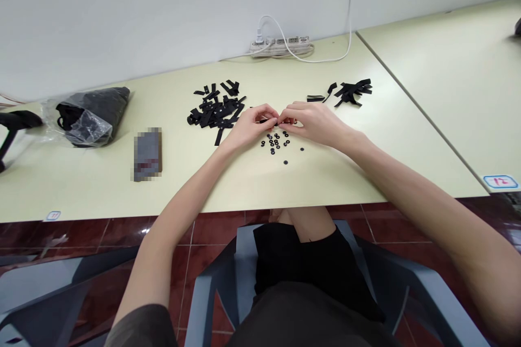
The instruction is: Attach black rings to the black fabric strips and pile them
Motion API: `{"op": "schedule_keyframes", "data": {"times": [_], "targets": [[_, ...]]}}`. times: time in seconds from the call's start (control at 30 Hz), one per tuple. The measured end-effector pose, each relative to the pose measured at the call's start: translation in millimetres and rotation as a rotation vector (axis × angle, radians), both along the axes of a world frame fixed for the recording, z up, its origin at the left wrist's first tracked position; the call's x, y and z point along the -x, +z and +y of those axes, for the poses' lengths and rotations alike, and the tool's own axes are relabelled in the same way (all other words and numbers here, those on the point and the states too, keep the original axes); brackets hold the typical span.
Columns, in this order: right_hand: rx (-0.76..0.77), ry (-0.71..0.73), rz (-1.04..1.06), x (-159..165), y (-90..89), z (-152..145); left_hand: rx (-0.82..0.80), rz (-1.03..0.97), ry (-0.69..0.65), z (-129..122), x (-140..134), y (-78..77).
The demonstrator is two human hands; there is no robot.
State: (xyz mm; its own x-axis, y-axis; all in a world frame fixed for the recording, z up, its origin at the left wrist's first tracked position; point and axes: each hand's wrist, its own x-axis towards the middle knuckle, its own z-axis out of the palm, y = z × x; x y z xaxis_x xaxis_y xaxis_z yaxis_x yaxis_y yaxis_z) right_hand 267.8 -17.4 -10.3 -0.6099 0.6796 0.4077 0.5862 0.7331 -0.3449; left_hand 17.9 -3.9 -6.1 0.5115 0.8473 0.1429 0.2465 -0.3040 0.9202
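Small black strip (264, 121) between left hand (254, 124) and right hand (315, 121), over bench (244, 184); mostly covered by fingers, visible part runs roughly sideways. Both hands curled, fingertips nearly meeting, thumbs and fingers pinching the piece. Loose black rings (276, 142) lie just on the near side, between the hands. Strip pile (215, 113) beside left hand; smaller strip heap (353, 92) beyond right hand, nearer to it
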Motion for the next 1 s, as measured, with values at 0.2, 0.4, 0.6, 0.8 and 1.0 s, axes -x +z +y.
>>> {"op": "schedule_keyframes", "data": {"times": [0.2, 0.4, 0.6, 0.8, 1.0], "targets": [[-0.012, 0.015, 0.088, -0.7, 0.3, -0.2, 0.010, -0.037, -0.023, 0.4, 0.4, 0.5], [0.019, 0.075, 0.192, 0.1, -0.7, 0.0, 0.079, -0.086, -0.031, 3.4, 2.0, -0.7], [0.044, 0.060, 0.265, -0.1, 1.0, 0.6, 0.091, -0.144, 0.007, 9.2, 4.0, -3.6], [0.037, 0.025, 0.243, -1.3, -1.1, 2.8, 0.042, -0.118, 0.028, 9.8, 4.3, -3.0], [0.051, 0.050, 0.227, 0.4, 0.6, -0.8, 0.061, -0.140, 0.024, 10.1, 5.0, -4.3]]}}
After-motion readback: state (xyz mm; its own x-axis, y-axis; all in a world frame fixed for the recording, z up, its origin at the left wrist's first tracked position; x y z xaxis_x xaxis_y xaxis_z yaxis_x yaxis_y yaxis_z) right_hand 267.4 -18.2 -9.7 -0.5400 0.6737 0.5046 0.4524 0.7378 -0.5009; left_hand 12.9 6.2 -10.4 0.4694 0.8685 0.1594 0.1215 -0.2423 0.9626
